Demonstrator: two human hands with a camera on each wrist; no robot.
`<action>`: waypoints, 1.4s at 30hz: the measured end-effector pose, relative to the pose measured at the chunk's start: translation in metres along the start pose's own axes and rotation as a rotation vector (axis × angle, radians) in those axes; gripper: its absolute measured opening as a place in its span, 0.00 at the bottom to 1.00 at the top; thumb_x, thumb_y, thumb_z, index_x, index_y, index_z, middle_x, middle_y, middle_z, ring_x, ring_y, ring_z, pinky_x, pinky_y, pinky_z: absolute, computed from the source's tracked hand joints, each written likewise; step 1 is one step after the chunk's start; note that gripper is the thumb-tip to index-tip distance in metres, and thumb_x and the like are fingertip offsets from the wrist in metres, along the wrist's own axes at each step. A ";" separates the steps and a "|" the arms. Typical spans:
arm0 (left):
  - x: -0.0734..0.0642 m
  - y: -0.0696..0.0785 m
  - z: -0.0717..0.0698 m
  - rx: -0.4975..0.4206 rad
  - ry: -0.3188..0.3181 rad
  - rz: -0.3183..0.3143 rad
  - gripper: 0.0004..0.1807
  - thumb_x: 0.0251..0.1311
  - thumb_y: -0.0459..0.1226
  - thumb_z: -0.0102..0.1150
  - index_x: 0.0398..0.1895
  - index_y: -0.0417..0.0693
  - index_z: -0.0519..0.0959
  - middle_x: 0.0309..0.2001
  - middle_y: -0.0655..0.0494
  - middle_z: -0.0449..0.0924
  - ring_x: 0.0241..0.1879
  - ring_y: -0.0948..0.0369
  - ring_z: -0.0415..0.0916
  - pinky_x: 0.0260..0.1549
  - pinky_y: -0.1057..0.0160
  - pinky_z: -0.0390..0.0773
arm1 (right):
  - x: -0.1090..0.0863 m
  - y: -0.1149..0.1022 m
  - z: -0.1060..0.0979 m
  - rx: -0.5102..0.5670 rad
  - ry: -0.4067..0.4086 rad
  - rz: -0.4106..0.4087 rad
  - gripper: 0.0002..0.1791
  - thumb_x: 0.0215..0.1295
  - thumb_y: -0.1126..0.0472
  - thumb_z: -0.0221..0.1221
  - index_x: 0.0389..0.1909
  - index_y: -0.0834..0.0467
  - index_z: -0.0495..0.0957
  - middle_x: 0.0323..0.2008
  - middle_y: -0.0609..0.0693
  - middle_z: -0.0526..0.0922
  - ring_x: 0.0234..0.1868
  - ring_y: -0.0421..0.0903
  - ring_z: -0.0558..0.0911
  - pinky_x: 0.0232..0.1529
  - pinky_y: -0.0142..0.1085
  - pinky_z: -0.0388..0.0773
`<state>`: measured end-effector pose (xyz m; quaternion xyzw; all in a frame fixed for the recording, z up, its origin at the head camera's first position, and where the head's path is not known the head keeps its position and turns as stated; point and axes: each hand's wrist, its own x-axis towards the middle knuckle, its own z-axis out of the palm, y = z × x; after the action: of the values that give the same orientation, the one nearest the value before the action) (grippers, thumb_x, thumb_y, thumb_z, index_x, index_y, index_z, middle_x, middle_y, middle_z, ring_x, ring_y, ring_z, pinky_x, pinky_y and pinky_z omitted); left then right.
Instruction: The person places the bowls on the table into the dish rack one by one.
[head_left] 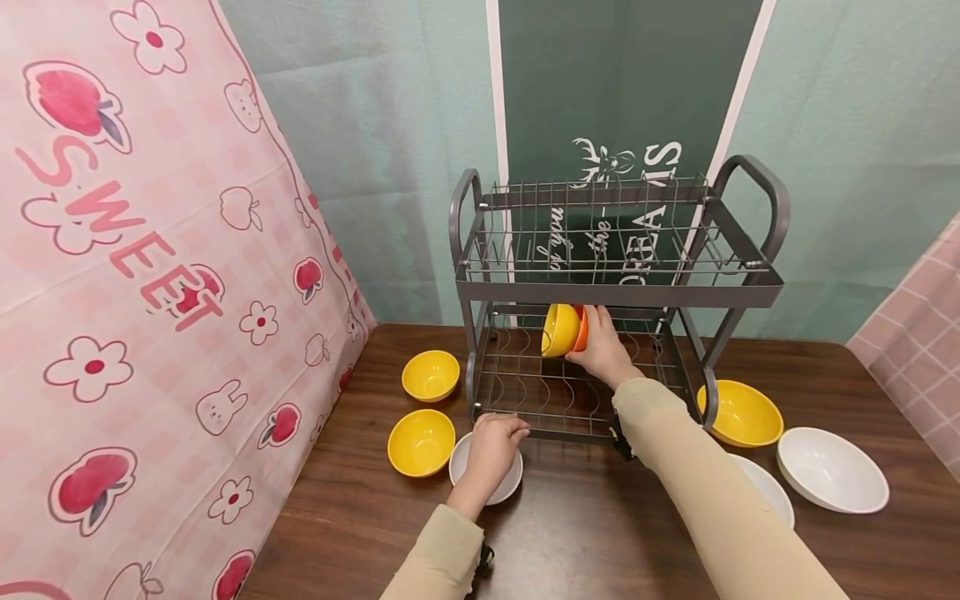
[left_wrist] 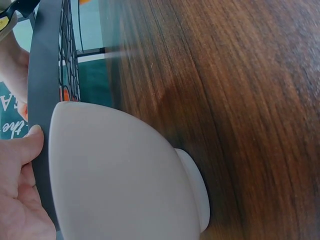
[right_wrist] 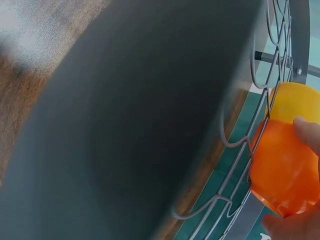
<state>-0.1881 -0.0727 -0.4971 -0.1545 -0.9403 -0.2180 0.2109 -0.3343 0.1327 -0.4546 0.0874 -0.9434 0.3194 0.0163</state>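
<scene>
In the lower tier of a dark grey two-tier dish rack (head_left: pixel 618 294), my right hand (head_left: pixel 603 350) grips an orange bowl (right_wrist: pixel 282 167) between thumb and fingers. The orange bowl is tipped on its side, right against a yellow bowl (head_left: pixel 558 333) that also stands on edge over the wire. My left hand (head_left: pixel 491 450) hovers over a small white bowl (left_wrist: pixel 120 170) by the rack's front rail. Its fingers are loosely curled and hold nothing, with the thumb overlapping the rail in the left wrist view.
Two yellow bowls, one farther back (head_left: pixel 431 375) and one nearer (head_left: pixel 422 443), sit left of the rack. To its right are a larger yellow bowl (head_left: pixel 742 414), a white bowl (head_left: pixel 832 469) and another white bowl (head_left: pixel 765 487) partly behind my right sleeve. Fabric curtains (head_left: pixel 360 167) hang behind.
</scene>
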 end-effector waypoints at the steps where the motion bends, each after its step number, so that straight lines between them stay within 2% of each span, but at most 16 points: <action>1: 0.000 0.000 0.000 0.000 0.001 0.002 0.04 0.52 0.40 0.62 0.27 0.54 0.86 0.31 0.65 0.86 0.39 0.66 0.82 0.44 0.67 0.72 | 0.000 0.000 0.000 0.002 0.000 0.003 0.55 0.48 0.59 0.68 0.70 0.56 0.40 0.71 0.66 0.40 0.69 0.65 0.52 0.63 0.59 0.58; 7: 0.000 0.001 0.000 0.001 0.002 0.002 0.03 0.52 0.39 0.63 0.27 0.54 0.86 0.31 0.64 0.86 0.39 0.65 0.82 0.44 0.66 0.72 | -0.001 0.002 -0.002 -0.016 0.014 0.015 0.56 0.48 0.58 0.68 0.70 0.57 0.39 0.71 0.66 0.41 0.70 0.65 0.48 0.66 0.61 0.51; 11: 0.001 0.003 0.000 -0.008 -0.023 -0.009 0.04 0.53 0.40 0.62 0.27 0.54 0.86 0.32 0.64 0.86 0.40 0.65 0.82 0.45 0.66 0.72 | -0.003 0.005 -0.004 -0.045 0.024 0.012 0.57 0.48 0.54 0.68 0.71 0.58 0.38 0.71 0.66 0.40 0.72 0.63 0.40 0.67 0.63 0.42; 15: 0.002 0.005 0.000 -0.017 -0.049 -0.018 0.05 0.54 0.40 0.61 0.28 0.54 0.86 0.33 0.65 0.86 0.41 0.65 0.81 0.46 0.66 0.72 | -0.004 0.009 -0.007 -0.061 0.038 0.001 0.59 0.47 0.51 0.68 0.71 0.57 0.37 0.71 0.66 0.40 0.73 0.62 0.38 0.67 0.64 0.37; 23: 0.002 0.004 0.000 -0.009 -0.022 -0.008 0.04 0.52 0.40 0.62 0.27 0.55 0.86 0.31 0.65 0.86 0.40 0.66 0.82 0.44 0.66 0.72 | -0.012 0.012 -0.012 -0.029 0.053 -0.018 0.60 0.48 0.49 0.67 0.71 0.57 0.36 0.72 0.65 0.39 0.73 0.62 0.37 0.67 0.63 0.36; 29: 0.002 0.003 0.000 -0.009 -0.032 -0.011 0.04 0.53 0.40 0.62 0.28 0.55 0.86 0.32 0.65 0.86 0.41 0.65 0.82 0.45 0.66 0.72 | -0.020 0.008 -0.015 -0.020 0.051 -0.037 0.60 0.49 0.48 0.66 0.71 0.59 0.35 0.72 0.63 0.37 0.73 0.60 0.36 0.68 0.62 0.37; 36: 0.001 0.001 0.000 -0.001 -0.039 -0.021 0.05 0.54 0.41 0.61 0.28 0.55 0.86 0.32 0.65 0.86 0.40 0.66 0.81 0.45 0.66 0.72 | -0.034 0.001 -0.019 0.008 0.052 -0.069 0.60 0.50 0.49 0.66 0.72 0.56 0.32 0.73 0.61 0.34 0.73 0.60 0.36 0.69 0.60 0.37; 42: 0.000 0.001 -0.001 -0.014 -0.035 -0.022 0.04 0.53 0.40 0.62 0.28 0.54 0.86 0.32 0.64 0.86 0.41 0.65 0.82 0.45 0.65 0.72 | -0.049 0.002 -0.016 0.005 0.070 -0.115 0.60 0.51 0.49 0.66 0.72 0.54 0.31 0.73 0.60 0.34 0.73 0.61 0.38 0.67 0.63 0.39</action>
<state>-0.1872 -0.0725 -0.4957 -0.1491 -0.9440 -0.2241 0.1911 -0.2872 0.1512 -0.4476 0.1300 -0.9350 0.3230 0.0676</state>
